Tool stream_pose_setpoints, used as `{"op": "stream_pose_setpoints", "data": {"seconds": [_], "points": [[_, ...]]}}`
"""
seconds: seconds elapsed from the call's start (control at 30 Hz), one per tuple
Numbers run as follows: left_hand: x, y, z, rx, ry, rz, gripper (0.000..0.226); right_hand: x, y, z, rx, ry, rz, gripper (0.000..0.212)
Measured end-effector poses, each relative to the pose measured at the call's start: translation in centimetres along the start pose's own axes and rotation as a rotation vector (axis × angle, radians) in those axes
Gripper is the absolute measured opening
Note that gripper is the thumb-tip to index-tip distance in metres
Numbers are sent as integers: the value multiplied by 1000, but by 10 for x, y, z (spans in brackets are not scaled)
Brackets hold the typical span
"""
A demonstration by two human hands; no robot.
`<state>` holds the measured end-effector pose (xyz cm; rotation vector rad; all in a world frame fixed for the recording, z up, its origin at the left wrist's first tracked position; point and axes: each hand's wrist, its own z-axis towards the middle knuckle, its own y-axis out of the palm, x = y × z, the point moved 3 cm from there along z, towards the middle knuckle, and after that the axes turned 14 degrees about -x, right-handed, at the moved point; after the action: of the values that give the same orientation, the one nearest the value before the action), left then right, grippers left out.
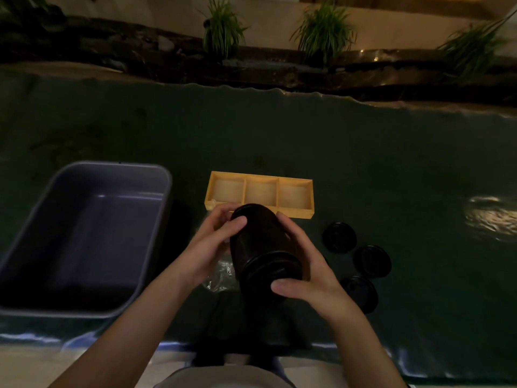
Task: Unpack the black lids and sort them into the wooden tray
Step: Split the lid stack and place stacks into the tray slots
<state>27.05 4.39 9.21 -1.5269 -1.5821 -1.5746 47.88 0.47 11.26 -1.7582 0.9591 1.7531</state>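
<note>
Black lids (265, 247), stacked in a dark column, sit clasped between both hands above the table (363, 152). Left hand (215, 242) presses fingers against the stack's far end; right hand (302, 264) wraps its near end, thumb across. Just beyond the grip lies the wooden tray (260, 177), its 3 compartments bare. Right of the grip rest 3 loose lids (339, 237); crumpled clear wrap (221, 278) lies beneath, a grey tub (84, 233) to the left.

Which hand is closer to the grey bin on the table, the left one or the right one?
The left hand. It holds the stack of black lids on the side facing the grey bin, with a gap of table between. The right hand grips the stack's far side, away from the bin.
</note>
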Motion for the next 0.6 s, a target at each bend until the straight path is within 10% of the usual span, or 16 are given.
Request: {"op": "stream_pose_setpoints", "data": {"seconds": [0.27,0.47,0.6], "points": [[5,-5,-14,251,108,-147,51,1,-4,4,353,-69,-194,75],[20,8,-32,311,289,389,66,1,9,9,548,-131,-290,33],[17,12,-41,312,204,743,87,2,22,13,475,-56,-223,64]]}}
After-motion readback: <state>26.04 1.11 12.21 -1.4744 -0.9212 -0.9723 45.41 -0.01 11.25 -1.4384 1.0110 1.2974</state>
